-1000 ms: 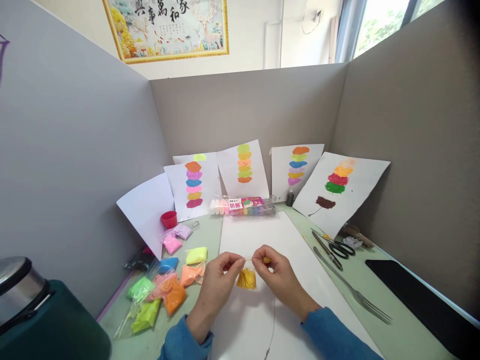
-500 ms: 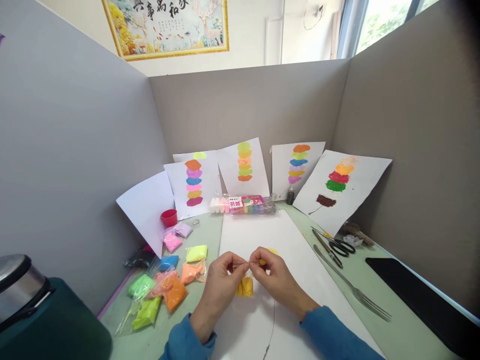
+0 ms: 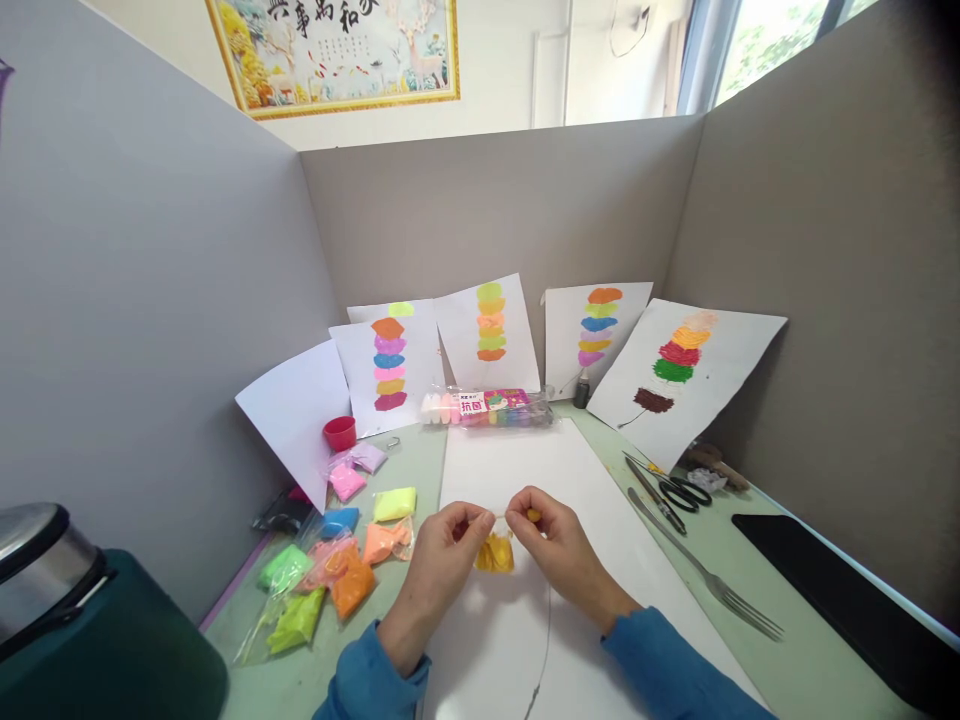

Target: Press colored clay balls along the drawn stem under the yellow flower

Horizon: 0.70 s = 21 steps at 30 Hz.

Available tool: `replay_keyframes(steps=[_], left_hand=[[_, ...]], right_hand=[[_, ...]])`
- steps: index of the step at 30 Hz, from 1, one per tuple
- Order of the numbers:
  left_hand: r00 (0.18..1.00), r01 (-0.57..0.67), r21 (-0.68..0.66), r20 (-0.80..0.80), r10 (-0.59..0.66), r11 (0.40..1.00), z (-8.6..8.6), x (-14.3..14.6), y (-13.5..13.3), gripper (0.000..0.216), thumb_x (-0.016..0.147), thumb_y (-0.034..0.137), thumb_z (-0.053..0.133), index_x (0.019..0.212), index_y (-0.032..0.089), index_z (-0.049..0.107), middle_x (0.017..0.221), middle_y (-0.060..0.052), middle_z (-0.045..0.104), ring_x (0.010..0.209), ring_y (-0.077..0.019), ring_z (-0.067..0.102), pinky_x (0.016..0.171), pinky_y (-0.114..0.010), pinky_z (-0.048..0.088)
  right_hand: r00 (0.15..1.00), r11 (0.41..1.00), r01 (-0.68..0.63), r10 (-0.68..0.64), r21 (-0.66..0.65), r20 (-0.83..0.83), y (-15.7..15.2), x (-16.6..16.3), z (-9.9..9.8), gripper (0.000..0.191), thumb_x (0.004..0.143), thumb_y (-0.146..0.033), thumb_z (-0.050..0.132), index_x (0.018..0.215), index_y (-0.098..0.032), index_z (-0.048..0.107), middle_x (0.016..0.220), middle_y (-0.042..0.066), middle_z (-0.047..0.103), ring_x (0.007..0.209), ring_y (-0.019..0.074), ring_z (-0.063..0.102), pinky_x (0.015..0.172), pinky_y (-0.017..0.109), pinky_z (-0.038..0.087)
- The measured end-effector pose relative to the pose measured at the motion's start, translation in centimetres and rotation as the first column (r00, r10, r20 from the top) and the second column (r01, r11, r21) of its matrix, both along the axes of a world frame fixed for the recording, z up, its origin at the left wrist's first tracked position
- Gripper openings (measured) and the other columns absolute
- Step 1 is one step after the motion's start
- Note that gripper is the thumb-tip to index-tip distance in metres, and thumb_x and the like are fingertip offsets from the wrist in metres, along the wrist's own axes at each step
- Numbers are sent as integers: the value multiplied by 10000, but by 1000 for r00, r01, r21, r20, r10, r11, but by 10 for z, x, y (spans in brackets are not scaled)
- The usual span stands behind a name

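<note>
My left hand (image 3: 442, 555) and my right hand (image 3: 553, 545) both pinch the top edge of a small clear bag of yellow clay (image 3: 495, 552), which hangs between them above a blank white sheet (image 3: 517, 465). The fingers of each hand are closed on the bag's rim. A bit of yellow clay (image 3: 533, 515) shows at my right fingertips.
Several small bags of coloured clay (image 3: 330, 570) lie to the left, with a red cup (image 3: 340, 433) behind them. A clay box (image 3: 487, 408) sits at the back, below sheets with coloured blobs (image 3: 487, 335). Scissors (image 3: 679, 492) and a fork (image 3: 709, 580) lie to the right, beside a black pad (image 3: 847, 600).
My hands drew together half a second ago and have pulled slightly apart again, stretching the bag's top edge. The view shifted a little.
</note>
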<state>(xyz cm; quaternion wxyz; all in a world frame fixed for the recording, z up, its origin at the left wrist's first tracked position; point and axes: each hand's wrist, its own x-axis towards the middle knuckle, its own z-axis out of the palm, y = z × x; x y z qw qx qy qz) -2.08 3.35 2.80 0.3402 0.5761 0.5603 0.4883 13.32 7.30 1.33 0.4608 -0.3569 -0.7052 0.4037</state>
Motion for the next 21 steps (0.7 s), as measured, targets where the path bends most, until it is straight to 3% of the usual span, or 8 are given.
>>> replay_keyframes(steps=[7,13,21], left_hand=[[997,-56,84,-55,61,995,1,1,-1,208,752,335,581,619,175,585,617,6,578,630,-149,520,616,-250,403],[979,-46,269,-177,97,962,0,3,-3,169,749,216,564,584,184,551,620,15,541,639,-138,507,629,-249,392],[984,-62,206,-149,94,977,-4,6,-3,138,756,217,573,621,187,578,651,0,575,649,-142,500,624,-257,400]], right_hand=[[999,999,-39,39,-25,-2,2,-1,-5,122,825,-275,513,739,-189,513,637,-38,444,582,108,403,537,227,330],[1000,999,-6,6,53,-2,2,-3,-10,150,815,-253,517,687,-188,473,625,-37,434,579,108,390,530,230,320],[999,999,-36,36,32,10,2,0,-7,199,844,-333,523,719,-180,500,643,-28,434,596,112,403,537,230,337]])
